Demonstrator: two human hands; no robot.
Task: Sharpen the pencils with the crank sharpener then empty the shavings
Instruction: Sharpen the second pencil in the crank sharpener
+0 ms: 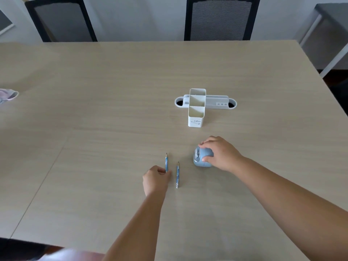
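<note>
Two blue pencils lie side by side on the wooden table (94, 129), tips pointing away from me. My left hand (155, 178) pinches the lower end of the left pencil (166, 162), which still rests on the table. The right pencil (177, 175) lies untouched just beside it. To the right stands the small light-blue crank sharpener (200, 157). My right hand (219, 152) grips it from the right side, thumb at the front and fingers over the top. The crank is hidden behind that hand.
A white compartmented pen holder (196, 108) stands beyond the sharpener, in front of a white cable grommet tray (216, 102). A pinkish cloth (7, 95) lies at the far left edge. Two black chairs (220, 19) stand behind the table.
</note>
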